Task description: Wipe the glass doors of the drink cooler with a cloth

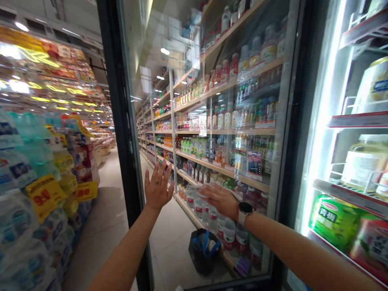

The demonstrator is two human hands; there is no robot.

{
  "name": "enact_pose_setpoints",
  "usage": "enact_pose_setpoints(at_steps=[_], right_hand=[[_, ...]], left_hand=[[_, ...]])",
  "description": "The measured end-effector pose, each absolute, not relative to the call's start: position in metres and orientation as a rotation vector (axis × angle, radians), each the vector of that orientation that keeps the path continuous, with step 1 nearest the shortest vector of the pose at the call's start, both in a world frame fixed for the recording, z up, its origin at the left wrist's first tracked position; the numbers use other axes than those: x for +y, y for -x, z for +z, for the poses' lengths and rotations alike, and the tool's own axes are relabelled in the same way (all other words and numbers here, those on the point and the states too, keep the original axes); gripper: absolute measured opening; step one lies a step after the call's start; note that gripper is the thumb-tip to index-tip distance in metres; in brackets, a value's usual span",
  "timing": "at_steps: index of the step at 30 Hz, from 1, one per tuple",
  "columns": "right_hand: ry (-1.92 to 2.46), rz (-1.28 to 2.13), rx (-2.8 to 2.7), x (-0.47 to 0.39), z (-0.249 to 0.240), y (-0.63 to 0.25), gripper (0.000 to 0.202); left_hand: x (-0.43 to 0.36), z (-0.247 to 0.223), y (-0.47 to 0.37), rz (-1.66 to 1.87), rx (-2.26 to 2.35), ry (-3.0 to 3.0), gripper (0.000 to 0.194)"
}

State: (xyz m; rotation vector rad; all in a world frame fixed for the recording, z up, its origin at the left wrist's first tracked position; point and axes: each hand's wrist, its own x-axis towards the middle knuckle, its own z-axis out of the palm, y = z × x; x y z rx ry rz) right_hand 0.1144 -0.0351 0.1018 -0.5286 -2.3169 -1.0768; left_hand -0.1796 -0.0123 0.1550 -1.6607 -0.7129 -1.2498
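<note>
A glass cooler door with a dark frame stands swung open in front of me. My left hand is raised, palm toward the glass near its left frame, fingers spread and holding nothing. Farther right, my right hand, with a watch on its wrist, lies flat toward the pane. A thin white cloth shows under it, at the fingertips and beside the wrist; the rest is hidden and blurred. Whether the left palm touches the glass I cannot tell.
Lit cooler shelves with bottles and green packs are on the right. Beyond the glass, a black basket with blue handles is near wooden shelves of bottles. Stacked water packs line the left of the aisle floor.
</note>
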Motion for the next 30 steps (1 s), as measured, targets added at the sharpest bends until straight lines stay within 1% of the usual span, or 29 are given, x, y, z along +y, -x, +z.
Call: enact_pose_setpoints(at_steps=[2, 4, 6, 9, 12, 14, 16, 18, 23, 25, 27, 28, 30], right_hand=[[0.423, -1.085, -2.462, -0.037, 0.093, -0.12, 0.035], [0.429, -1.106, -2.488, -0.037, 0.11, -0.129, 0.035], [0.575, -1.121, -2.358, -0.037, 0.144, -0.136, 0.044], [0.78, -1.103, -2.009, -0.037, 0.195, -0.138, 0.059], [0.81, -1.079, -1.862, -0.039, 0.212, -0.133, 0.064], [0.814, -1.053, -1.819, -0.039, 0.203, -0.13, 0.064], [0.81, -1.048, -1.786, -0.041, 0.18, -0.13, 0.063], [0.792, -1.08, -1.794, -0.045, 0.149, -0.132, 0.06], [0.685, -1.177, -1.967, -0.063, 0.056, -0.147, 0.042], [0.638, -1.188, -2.028, -0.068, 0.033, -0.153, 0.036], [0.626, -1.206, -2.069, -0.068, 0.031, -0.155, 0.033], [0.637, -1.22, -2.08, -0.067, 0.04, -0.155, 0.033], [0.677, -1.248, -2.073, -0.062, 0.074, -0.149, 0.037]], left_hand=[[-0.014, 0.16, 0.18, -1.211, -0.723, 1.699, 0.063], [-0.018, 0.166, 0.174, -1.206, -0.737, 1.686, 0.063], [-0.025, 0.171, 0.156, -1.251, -0.773, 1.635, 0.063], [-0.035, 0.175, 0.11, -1.317, -0.835, 1.651, 0.065], [-0.04, 0.173, 0.066, -1.301, -0.871, 1.709, 0.071], [-0.039, 0.169, 0.051, -1.277, -0.89, 1.725, 0.073], [-0.039, 0.166, 0.048, -1.259, -0.89, 1.744, 0.073], [-0.039, 0.165, 0.052, -1.256, -0.875, 1.757, 0.072], [-0.043, 0.165, 0.055, -1.256, -0.85, 1.747, 0.071], [-0.044, 0.166, 0.053, -1.257, -0.852, 1.743, 0.071], [-0.043, 0.165, 0.051, -1.267, -0.854, 1.738, 0.071], [-0.043, 0.165, 0.05, -1.278, -0.852, 1.739, 0.071], [-0.042, 0.165, 0.052, -1.315, -0.825, 1.761, 0.071]])
